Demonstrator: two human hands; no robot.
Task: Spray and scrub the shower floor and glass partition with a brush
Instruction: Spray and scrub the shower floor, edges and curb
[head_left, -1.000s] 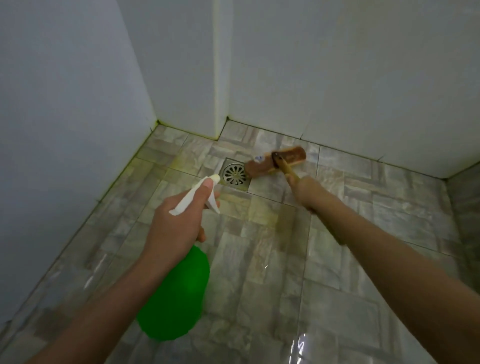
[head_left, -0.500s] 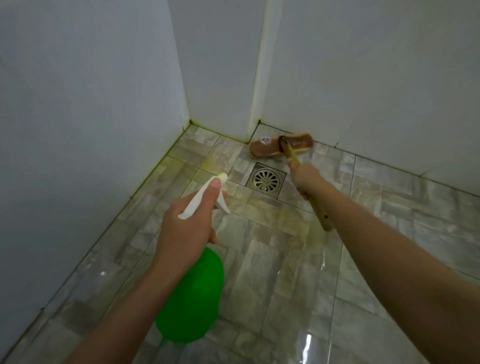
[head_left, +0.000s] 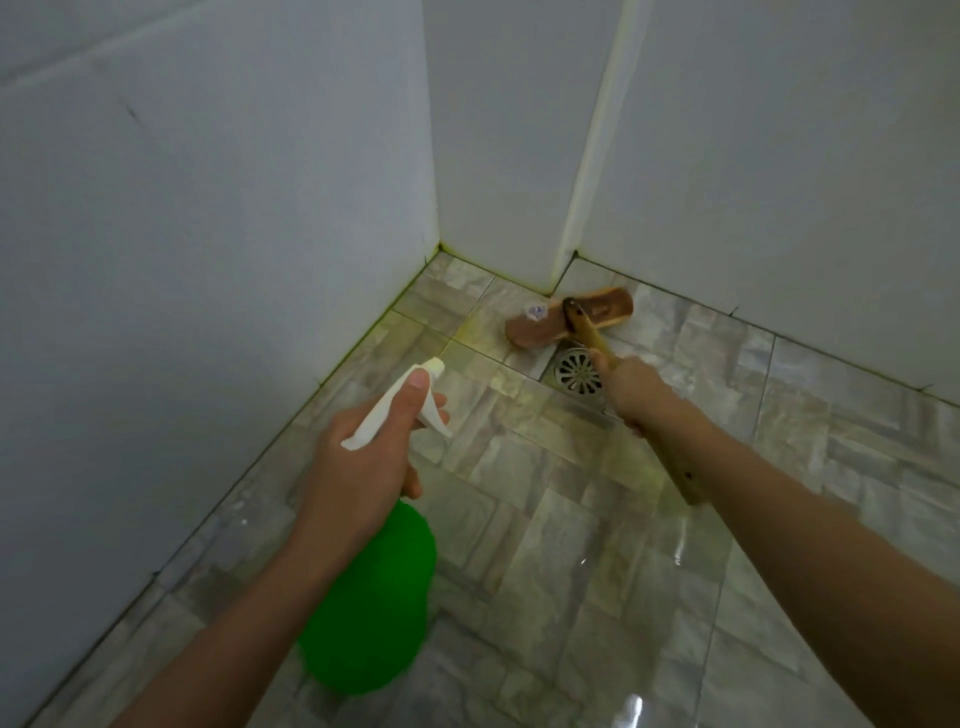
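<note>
My left hand (head_left: 363, 467) grips the neck of a green spray bottle (head_left: 369, 603) with a white trigger head (head_left: 410, 400), held above the wet grey tiled floor (head_left: 545, 519); its nozzle points toward the far corner. My right hand (head_left: 631, 389) grips the wooden handle of a brush. The brown brush head (head_left: 566, 317) lies on the tiles at the foot of the wall corner, just behind the round metal drain (head_left: 576, 371). The handle's free end sticks out below my right forearm.
White walls (head_left: 208, 260) close the floor in on the left and at the back, with a jutting corner edged by a pale strip (head_left: 597, 145). Yellowish stains mark the tiles near the drain and the grout along the wall base. Wet tile stretches to the right.
The brush head has stayed at the wall corner behind the drain after being pushed there from beside it. The view has swung left. My left hand keeps the bottle steady.
</note>
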